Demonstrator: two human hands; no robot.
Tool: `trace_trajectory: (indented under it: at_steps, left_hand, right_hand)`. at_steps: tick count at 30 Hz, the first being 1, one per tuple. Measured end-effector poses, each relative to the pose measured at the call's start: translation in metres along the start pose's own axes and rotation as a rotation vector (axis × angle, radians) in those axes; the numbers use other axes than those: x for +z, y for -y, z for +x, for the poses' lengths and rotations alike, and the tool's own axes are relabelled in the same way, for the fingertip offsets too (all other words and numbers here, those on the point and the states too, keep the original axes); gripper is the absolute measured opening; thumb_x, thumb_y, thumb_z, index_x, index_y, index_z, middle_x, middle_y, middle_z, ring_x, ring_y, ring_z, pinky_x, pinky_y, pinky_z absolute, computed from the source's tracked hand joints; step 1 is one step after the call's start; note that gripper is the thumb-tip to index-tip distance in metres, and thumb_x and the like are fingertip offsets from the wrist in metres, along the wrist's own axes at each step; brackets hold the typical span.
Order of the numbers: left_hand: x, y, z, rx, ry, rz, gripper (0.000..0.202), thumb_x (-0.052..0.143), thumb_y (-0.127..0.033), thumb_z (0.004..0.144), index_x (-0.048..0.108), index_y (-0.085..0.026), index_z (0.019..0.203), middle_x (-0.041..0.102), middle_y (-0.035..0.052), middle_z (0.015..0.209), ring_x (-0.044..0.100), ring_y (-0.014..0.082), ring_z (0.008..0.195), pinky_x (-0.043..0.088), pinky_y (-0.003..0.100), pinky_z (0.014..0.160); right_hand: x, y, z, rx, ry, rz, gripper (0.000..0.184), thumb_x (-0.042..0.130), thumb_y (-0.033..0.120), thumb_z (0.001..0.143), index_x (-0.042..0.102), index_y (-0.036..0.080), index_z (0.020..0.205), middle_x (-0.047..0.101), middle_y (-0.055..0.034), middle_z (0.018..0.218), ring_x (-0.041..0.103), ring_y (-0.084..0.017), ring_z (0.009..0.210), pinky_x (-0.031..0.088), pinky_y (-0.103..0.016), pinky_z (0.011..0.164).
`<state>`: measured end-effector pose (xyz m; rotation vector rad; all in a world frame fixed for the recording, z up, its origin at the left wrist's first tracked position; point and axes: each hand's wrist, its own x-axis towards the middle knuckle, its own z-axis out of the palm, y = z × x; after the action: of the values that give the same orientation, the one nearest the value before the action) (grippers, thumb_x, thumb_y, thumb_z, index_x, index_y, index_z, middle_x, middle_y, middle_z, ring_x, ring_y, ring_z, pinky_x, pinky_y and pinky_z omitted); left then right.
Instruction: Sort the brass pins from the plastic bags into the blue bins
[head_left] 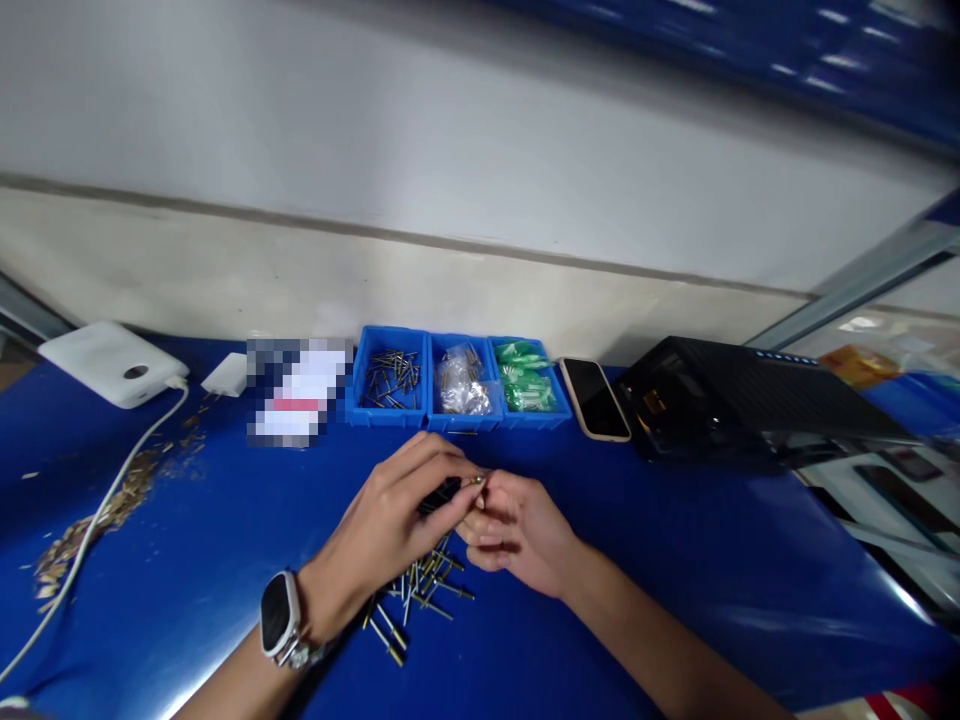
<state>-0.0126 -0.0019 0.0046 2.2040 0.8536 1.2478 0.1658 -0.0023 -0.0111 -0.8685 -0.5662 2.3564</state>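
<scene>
No legible text, brand, number or sign anywhere in view.
- Flat item (298,390) left of the blue bins: pixelated, white with a red band, nothing readable.
- Smartphone (595,398): screen dark.
- Smartwatch (279,613): face dark.
- Black device (720,400): row of small blue lights on the top edge, any markings too small to read.
- White power bank (112,362): plain, no print visible.
- Green packets (525,378): any print blurred.
</scene>
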Motion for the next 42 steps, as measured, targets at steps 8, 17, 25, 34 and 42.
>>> trace_trajectory:
  at_steps: [8,17,25,34,42]
  left_hand:
    - [-0.029,0.026,0.019,-0.175,-0.276,0.467,0.027,0.060,-0.018,0.094,0.062,-0.017,0.120,0.066,0.0085,0.107,0.065,0.0208,0.096,0.056,0.041,0.087]
    - [-0.026,0.016,0.007,-0.112,-0.104,0.412,0.022,0.057,-0.023,0.096,0.062,-0.018,0.117,0.066,0.0073,0.108,0.063,0.0204,0.099,0.055,0.040,0.089]
    - [-0.018,0.011,0.003,0.048,0.215,0.224,0.027,0.050,-0.016,0.099,0.059,-0.019,0.125,0.063,0.0086,0.113,0.059,0.0195,0.099,0.054,0.038,0.085]
    - [-0.017,0.008,0.003,0.126,0.176,0.237,0.015,0.052,-0.019,0.100,0.064,-0.014,0.108,0.067,0.0057,0.094,0.061,0.0163,0.085,0.054,0.030,0.073]
    - [-0.014,0.008,0.002,0.067,0.156,0.212,0.014,0.054,-0.022,0.099,0.066,-0.016,0.102,0.068,0.0047,0.091,0.063,0.0160,0.080,0.054,0.030,0.071]
  right_hand:
    - [-0.003,0.019,-0.010,-0.628,-0.418,-1.089,0.025,0.052,0.035,0.094,0.055,0.021,0.073,0.044,0.0051,0.055,0.037,-0.011,0.050,0.030,-0.026,0.052]
    - [-0.020,0.022,-0.014,-0.609,-0.336,-1.780,0.010,0.063,0.015,0.081,0.061,0.025,0.078,0.057,0.0053,0.062,0.054,-0.015,0.061,0.040,-0.043,0.087]
    - [-0.009,0.024,-0.011,-0.557,-0.287,-1.220,0.010,0.067,0.030,0.086,0.067,0.021,0.083,0.059,0.0017,0.071,0.048,-0.011,0.057,0.038,-0.025,0.054]
    - [0.002,0.023,-0.016,-0.631,-0.272,-1.053,0.015,0.062,0.032,0.090,0.065,0.020,0.082,0.065,-0.0006,0.071,0.058,-0.015,0.064,0.043,-0.027,0.060]
    - [0.004,0.017,-0.019,-0.718,-0.281,-1.162,0.025,0.059,0.032,0.092,0.057,0.021,0.070,0.055,0.0009,0.065,0.048,-0.013,0.059,0.036,-0.028,0.058]
